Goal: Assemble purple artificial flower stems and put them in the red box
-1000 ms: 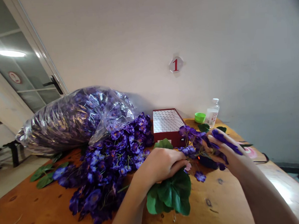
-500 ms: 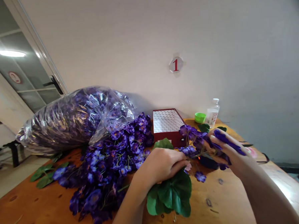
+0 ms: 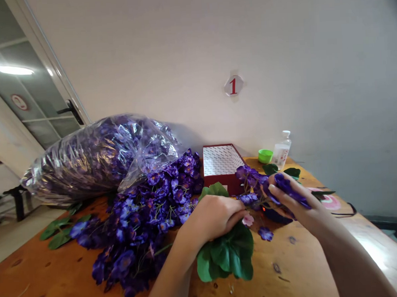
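My left hand (image 3: 218, 216) is closed around the stem end of an artificial flower bunch, just above its green leaves (image 3: 229, 255). The stems inside the fist are hidden. At the right, my right hand (image 3: 289, 194) has its fingers curled round purple artificial flowers (image 3: 253, 179), with petals showing between the fingers. A small pink flower (image 3: 248, 219) sits by the left fingertips, and a single purple-blue flower (image 3: 265, 233) lies below the right hand. Beneath that hand a dark object with a red light (image 3: 277, 216) is partly covered.
A pile of purple flowers (image 3: 136, 231) covers the table's left side, beside a clear plastic bag (image 3: 95, 158) full of more. Behind my hands stands a dark red box (image 3: 222, 179). A green cup (image 3: 265, 156) and a clear bottle (image 3: 281, 152) are at the back right.
My right hand has moved slightly left, closer to my left hand, with the purple flowers in its fingers. My left hand has stayed nearly in place, and its leaves have shifted a little.
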Available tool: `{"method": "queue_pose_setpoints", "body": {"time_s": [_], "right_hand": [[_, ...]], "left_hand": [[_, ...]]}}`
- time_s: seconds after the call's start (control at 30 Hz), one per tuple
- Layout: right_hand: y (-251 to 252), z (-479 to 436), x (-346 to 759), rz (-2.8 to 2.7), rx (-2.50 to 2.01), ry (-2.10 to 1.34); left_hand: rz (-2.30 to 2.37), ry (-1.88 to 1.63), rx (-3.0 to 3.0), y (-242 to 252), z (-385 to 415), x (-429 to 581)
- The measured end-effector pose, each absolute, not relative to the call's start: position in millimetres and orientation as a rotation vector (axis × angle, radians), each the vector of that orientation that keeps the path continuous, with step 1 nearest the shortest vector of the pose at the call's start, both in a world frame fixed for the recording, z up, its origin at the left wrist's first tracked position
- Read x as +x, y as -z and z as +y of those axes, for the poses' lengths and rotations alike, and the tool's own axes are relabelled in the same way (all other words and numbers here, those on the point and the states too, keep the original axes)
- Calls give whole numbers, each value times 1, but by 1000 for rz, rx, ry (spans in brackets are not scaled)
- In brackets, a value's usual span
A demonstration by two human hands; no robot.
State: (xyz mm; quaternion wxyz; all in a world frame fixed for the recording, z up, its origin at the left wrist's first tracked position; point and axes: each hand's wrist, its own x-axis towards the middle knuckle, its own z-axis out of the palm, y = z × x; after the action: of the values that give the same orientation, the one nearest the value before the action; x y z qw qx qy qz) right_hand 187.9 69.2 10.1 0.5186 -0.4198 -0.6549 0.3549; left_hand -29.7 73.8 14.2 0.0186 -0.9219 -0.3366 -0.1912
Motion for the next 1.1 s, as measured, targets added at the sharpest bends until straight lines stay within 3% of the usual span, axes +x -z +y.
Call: {"method": "queue_pose_setpoints", "body": {"time_s": [0.17,0.37,0.77,1.1], "right_hand": [[-17,71,204,-1943,-1052,-621],[-17,75,196,-1954,-1000,-412],[-13,76,183,-2018,-1012,-328],[-9,81,201,-2050,-1261,-334]], "left_hand": [[-1075,580,-2838,-16,74,-31],[-1064,551,-2822,-14,73,-26],[-1071,608,-2859,-8,79,-26],[-1989,630,-2556,1,98,-27]]}}
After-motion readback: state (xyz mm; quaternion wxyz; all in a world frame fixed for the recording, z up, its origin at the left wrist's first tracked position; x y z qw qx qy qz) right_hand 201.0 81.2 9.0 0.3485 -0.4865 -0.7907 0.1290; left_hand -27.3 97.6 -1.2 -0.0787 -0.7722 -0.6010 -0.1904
